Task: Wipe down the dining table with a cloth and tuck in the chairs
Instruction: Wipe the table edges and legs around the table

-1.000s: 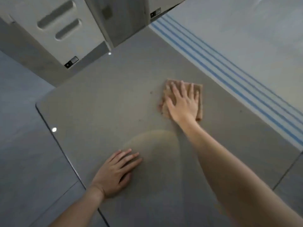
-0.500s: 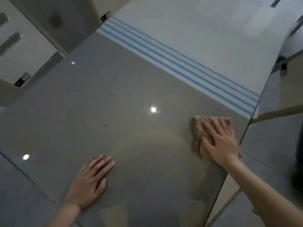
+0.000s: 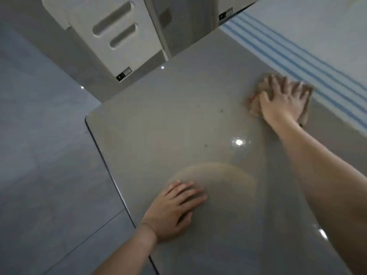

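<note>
The glossy grey dining table (image 3: 178, 124) fills the middle of the view. A tan cloth (image 3: 255, 105) lies flat on it at the far right, beside the striped runner. My right hand (image 3: 282, 100) presses down on the cloth with fingers spread, covering most of it; it is blurred. My left hand (image 3: 174, 211) rests flat on the tabletop near the front left edge, fingers apart, holding nothing. A white chair back (image 3: 111, 36) with two slots stands beyond the table's far left corner.
A white runner with blue stripes (image 3: 297, 56) covers the table's right side. Grey tiled floor (image 3: 39, 155) lies to the left of the table edge. A second chair part (image 3: 226, 13) shows at the top. A lamp glare (image 3: 239, 142) reflects on the tabletop.
My right hand slid the cloth from the table's near right edge back up to the far side beside the striped runner. The view swung left. My left hand stayed planted.
</note>
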A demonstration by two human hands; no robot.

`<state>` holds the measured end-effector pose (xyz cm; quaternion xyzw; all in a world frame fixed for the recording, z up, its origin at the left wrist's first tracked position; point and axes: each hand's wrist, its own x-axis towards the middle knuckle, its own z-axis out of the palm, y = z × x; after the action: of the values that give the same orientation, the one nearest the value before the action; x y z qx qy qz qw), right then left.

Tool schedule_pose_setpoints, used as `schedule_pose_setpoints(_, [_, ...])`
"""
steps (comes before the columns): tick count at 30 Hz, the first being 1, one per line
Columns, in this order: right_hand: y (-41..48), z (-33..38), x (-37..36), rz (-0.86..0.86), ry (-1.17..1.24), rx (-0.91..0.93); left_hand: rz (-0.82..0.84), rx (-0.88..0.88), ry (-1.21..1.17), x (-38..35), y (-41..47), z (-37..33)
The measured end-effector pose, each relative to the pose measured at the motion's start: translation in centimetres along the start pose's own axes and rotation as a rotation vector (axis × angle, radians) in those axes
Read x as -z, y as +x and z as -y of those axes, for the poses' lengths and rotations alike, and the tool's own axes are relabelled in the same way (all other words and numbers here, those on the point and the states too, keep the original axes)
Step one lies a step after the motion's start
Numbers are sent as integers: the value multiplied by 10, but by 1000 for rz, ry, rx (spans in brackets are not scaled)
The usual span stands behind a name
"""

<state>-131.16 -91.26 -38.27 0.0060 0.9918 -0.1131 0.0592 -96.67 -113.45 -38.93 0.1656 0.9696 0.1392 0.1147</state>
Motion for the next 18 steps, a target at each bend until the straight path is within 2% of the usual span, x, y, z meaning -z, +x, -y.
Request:
schedule_pose_setpoints(3, [-53,92,-29,78,-46,349,-2,4,0,2,0,-1])
schedule_pose_setpoints(5, [-98,110,-40,132,-89,628,2,2,18,3,1,-1])
schedule_pose_setpoints(8, [-137,67,-38,203,-176,1145,55,18,19,4,1,-3])
schedule_pose_setpoints(10, [-122,16,-22,255,-225,1296,36,8,3,4,1,-3])
schedule_pose_setpoints(11, [-104,-8,-13,230,-227,1264,26,1,-5,4,2,-2])
schedule_pose_setpoints(13, [-53,-42,3,147,-186,1006,9,-4,-13,3,1,0])
schedule_pose_setpoints(16, [32,-51,17,-11,-82,353,-25,-21,-18,1,1,1])
schedule_pose_setpoints(18, [71,-19,16,-34,-37,14,-26,-29,-53,0,0,2])
